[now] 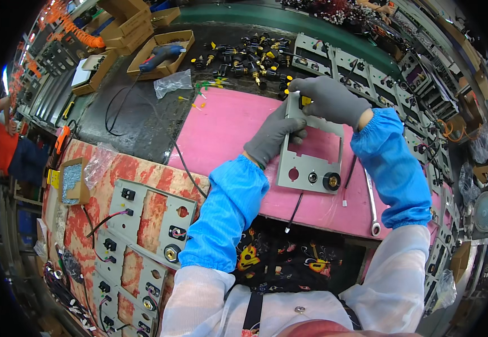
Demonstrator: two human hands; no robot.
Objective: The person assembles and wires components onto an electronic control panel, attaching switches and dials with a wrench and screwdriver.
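A grey metal panel [318,160] with a large rectangular cutout is tilted up over the pink mat. My left hand [275,135], in a grey glove, is closed around the panel's left edge. At its upper end my right hand [331,100], also gloved, has its fingers curled over a small black part with a yellow tip [305,101]; the fingertips are partly hidden. A black round fitting with a brass centre [331,181] sits in the panel's lower right corner, beside a small round connector [312,177]. Short dark wires hang below the panel.
A wrench [373,208] lies right of the panel on the pink mat [216,121]. Beyond are piled black-and-yellow fittings [258,59] and a cardboard box [186,39] holding a blue power tool [162,56]. More fitted panels [159,216] lie left and along the right.
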